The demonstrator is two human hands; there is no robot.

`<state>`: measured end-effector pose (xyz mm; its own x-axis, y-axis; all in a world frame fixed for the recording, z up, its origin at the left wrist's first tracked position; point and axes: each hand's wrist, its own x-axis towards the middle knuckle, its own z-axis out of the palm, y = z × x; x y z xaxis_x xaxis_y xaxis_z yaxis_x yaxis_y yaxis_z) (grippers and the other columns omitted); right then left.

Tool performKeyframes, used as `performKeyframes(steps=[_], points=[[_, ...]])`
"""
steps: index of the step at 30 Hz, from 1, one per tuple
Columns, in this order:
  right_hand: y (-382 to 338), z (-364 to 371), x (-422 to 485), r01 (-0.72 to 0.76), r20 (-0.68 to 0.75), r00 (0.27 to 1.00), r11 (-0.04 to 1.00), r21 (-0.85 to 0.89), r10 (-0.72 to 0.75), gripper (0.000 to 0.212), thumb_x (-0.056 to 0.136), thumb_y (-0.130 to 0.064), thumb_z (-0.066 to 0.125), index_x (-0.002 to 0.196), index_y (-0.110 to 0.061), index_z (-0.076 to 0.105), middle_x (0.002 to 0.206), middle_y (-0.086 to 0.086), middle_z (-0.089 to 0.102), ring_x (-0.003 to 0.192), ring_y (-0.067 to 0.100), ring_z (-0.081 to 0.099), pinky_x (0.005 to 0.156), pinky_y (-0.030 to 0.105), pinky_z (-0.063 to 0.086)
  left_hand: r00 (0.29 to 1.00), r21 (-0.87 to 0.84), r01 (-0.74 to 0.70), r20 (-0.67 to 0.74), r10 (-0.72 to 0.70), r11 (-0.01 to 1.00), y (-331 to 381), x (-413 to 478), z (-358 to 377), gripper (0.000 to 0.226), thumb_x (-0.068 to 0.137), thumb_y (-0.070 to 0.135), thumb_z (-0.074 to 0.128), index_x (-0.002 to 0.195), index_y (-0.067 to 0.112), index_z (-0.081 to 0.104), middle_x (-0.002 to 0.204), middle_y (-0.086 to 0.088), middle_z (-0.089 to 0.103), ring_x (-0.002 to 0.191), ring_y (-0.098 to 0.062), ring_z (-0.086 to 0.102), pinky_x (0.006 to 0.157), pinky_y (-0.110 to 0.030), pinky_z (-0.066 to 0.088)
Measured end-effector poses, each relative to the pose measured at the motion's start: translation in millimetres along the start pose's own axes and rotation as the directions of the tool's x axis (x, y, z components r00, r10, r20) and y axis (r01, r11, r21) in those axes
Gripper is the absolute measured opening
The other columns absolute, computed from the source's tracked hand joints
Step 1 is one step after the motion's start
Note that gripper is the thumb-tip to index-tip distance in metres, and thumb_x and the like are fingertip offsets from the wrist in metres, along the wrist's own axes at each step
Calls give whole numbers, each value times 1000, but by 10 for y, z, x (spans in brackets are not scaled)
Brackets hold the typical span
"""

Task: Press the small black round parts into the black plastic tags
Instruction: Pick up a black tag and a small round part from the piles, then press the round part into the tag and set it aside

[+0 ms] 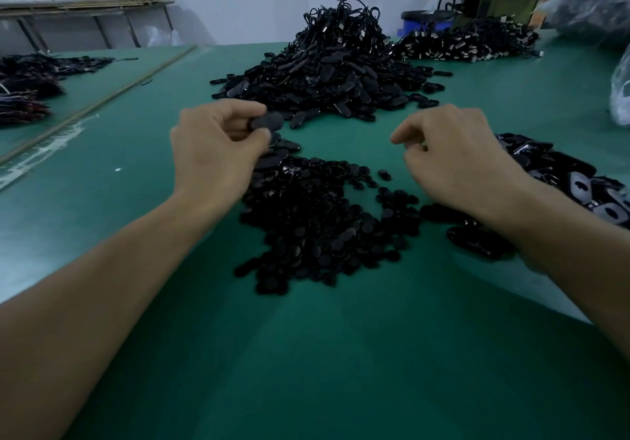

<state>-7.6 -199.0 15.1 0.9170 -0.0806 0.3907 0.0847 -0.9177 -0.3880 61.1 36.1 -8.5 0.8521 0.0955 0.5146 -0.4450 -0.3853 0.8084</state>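
My left hand (pixel 218 142) grips a black plastic tag (pixel 267 121) between thumb and fingers, just above the table. My right hand (pixel 453 153) hovers to the right with its fingers curled, pinching a small dark part (pixel 414 147) at the fingertips; the part is barely visible. Below and between both hands lies a heap of small black round parts (pixel 317 221). A large pile of black tags (pixel 327 78) rises behind the hands.
The green table (pixel 306 354) carries another pile of tags (pixel 579 180) by my right wrist, bundled black pieces (pixel 470 43) at the back right, and dark bundles (pixel 30 81) at the far left. A plastic bag (pixel 620 91) lies at the right edge.
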Motion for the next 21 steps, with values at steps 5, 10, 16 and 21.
performKeyframes(steps=[5, 10, 16, 21], points=[[20, -100, -24, -97, 176, 972, 948, -303, 156, 29, 92, -23, 49, 105, -5, 68, 105, 18, 65, 99, 37, 58, 88, 47, 53, 997, 89, 63, -51, -59, 994, -190, 129, -63, 29, 85, 7, 75, 109, 24, 75, 88, 17, 71, 76, -1, 71, 86, -30, 61], [-21, -76, -41, -98, 228, 956, 933, -346, 185, 24, 91, -23, 55, 108, -11, 66, 105, 16, 58, 93, 39, 57, 73, 40, 49, 998, 159, 69, -25, -66, 985, -292, 177, -43, 29, 84, 18, 81, 113, 16, 75, 81, 19, 66, 69, 11, 63, 70, -1, 49], [27, -33, -10, -68, 203, 969, 941, -332, 141, 23, 94, -17, 56, 115, -11, 63, 114, 19, 57, 101, 38, 56, 76, 39, 44, 993, 249, 113, 5, -118, 962, -352, 187, -39, 22, 84, 25, 82, 105, 22, 78, 78, 17, 66, 56, 10, 57, 52, 0, 39], [45, -34, -23, -47, 195, 972, 915, -401, 135, 23, 97, -24, 53, 109, -8, 62, 106, 18, 62, 99, 39, 56, 86, 46, 52, 994, 272, 99, 27, -110, 957, -352, 187, -42, 22, 86, 26, 80, 107, 23, 77, 86, 15, 69, 66, 3, 56, 58, -5, 39]])
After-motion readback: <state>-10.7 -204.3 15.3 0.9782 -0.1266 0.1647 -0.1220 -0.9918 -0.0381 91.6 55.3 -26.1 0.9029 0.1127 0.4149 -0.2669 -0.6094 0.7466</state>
